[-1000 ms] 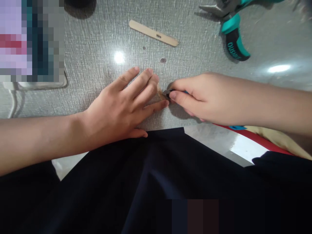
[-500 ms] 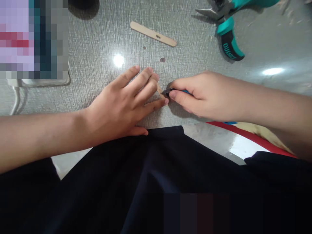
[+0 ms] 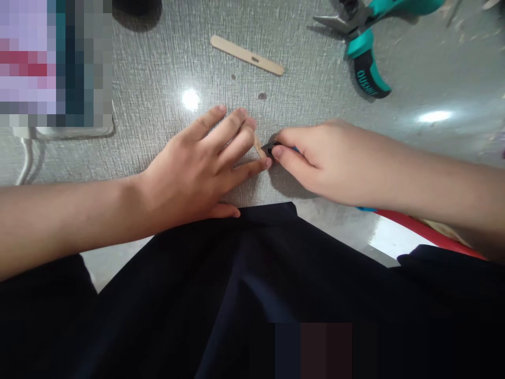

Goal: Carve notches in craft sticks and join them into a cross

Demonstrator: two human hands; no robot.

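Note:
My left hand lies flat with its fingers stretched out, pressing a small wooden stick against the table. Only a short part of that stick shows beside the fingertips; the rest is hidden beneath them. My right hand is closed round a utility knife with a dark front end and a bit of blue at the handle. The knife's tip meets the stick close to my left fingers. Farther back, a whole wooden craft stick with a small dark mark lies on the table.
Teal-and-black pliers lie at the back right. A white cable runs at the left from beside a blurred-out object. A round dark object stands at the back. The grey textured table ends near my dark clothing.
My right wrist and forearm have swung slightly lower, towards me, tilting the knife a little. My left hand stays in place on the stick.

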